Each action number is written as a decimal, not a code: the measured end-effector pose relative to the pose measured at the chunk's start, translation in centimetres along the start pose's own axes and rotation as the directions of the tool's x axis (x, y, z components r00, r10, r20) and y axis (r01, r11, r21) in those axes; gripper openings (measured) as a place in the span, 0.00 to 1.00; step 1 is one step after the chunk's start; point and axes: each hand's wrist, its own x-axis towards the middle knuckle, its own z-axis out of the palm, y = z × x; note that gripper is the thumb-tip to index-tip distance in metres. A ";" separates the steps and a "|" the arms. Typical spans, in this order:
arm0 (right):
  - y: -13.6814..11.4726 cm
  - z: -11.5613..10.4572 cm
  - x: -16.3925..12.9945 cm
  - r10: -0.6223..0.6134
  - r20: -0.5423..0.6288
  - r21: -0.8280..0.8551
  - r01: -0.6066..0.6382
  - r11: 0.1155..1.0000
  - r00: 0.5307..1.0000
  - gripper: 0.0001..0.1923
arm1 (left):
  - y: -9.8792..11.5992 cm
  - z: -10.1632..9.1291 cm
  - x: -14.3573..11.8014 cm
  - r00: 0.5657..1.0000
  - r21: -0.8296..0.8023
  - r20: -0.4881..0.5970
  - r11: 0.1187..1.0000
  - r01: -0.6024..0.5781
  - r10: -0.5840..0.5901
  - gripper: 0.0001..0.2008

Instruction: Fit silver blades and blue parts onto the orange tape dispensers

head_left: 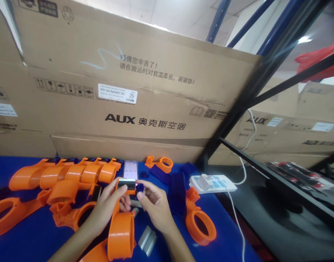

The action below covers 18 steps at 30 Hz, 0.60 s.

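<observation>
- My left hand [108, 203] and right hand [153, 203] pinch a small metal clip [126, 184] together at the top of the orange ring part [121, 233], over the blue surface [33, 240].
- I judge the smooth, springy-looking clip could slip from my fingertips.
- It might land among the glossy, curved orange clamps [66, 174].
- Two dull grey plates [147, 239] lie beside my right wrist.
</observation>
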 end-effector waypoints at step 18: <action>0.1 -0.1 -0.3 -0.126 0.152 -0.258 0.162 0.952 0.980 0.25 | -0.4 0.1 0.1 0.999 0.003 -0.044 1.000 0.007 -0.007 0.15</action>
